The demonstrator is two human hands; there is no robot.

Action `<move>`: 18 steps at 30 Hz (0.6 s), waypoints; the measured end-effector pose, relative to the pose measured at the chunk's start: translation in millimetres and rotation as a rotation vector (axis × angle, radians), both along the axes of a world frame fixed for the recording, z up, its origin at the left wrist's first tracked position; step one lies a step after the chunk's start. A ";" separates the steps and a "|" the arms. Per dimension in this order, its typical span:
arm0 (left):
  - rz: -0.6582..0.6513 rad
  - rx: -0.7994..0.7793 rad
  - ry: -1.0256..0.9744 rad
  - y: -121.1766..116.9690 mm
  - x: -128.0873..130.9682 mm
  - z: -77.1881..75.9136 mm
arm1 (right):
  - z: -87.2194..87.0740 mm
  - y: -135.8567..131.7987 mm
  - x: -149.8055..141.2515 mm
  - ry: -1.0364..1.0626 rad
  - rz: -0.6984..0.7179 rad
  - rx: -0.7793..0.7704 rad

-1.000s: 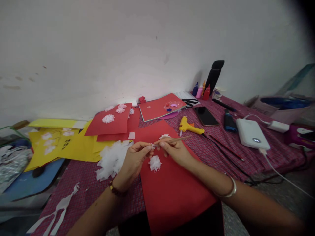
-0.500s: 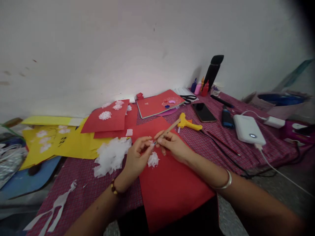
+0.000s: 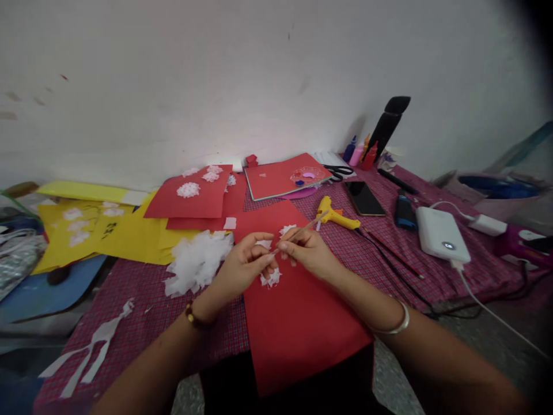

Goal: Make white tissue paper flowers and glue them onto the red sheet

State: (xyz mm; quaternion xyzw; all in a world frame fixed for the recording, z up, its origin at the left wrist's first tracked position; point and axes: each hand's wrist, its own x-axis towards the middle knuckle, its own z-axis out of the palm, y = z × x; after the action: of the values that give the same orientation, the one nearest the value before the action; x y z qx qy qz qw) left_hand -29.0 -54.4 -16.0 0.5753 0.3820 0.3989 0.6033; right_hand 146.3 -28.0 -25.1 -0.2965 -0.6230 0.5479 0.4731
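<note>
My left hand [image 3: 244, 265] and my right hand [image 3: 307, 253] meet fingertip to fingertip above a red paper sheet [image 3: 298, 323]. The right hand pinches a thin wooden stick [image 3: 305, 228] that points up and to the right. The left hand's fingers are pinched at the stick's lower tip; what they hold is too small to name. Just below the hands a white tissue flower [image 3: 271, 279] lies on the red sheet. A pile of white tissue [image 3: 196, 262] lies left of the left hand.
A yellow glue gun [image 3: 334, 214], phone [image 3: 365, 198], white power bank [image 3: 441, 235] with cable, scissors [image 3: 339, 170] and small bottles [image 3: 360, 154] lie to the right and back. Red sheets [image 3: 190, 202] with white flowers and yellow paper [image 3: 99, 233] sit to the left.
The stick's free end swung from nearly level to tilted up and right. Both hands stayed pinched together over the red sheet. The view shifted slightly.
</note>
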 end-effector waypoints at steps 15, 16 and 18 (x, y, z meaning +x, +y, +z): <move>-0.411 0.308 0.586 13.9 -27.7 -1.4 | -9.7 -0.2 11.0 -0.101 0.221 -0.288; -0.411 0.334 0.607 14.3 -25.6 -6.8 | -11.0 -0.6 10.9 -0.128 0.239 -0.266; -0.362 0.374 0.618 15.2 -19.9 -18.0 | -13.7 -1.3 10.1 -0.171 0.266 -0.216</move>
State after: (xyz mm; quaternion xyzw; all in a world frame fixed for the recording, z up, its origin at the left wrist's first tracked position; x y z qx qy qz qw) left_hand -48.9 -39.2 -34.0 0.8261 0.3587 0.1568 0.4054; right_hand 156.4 -29.3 -38.9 -0.3060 -0.6323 0.6420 0.3073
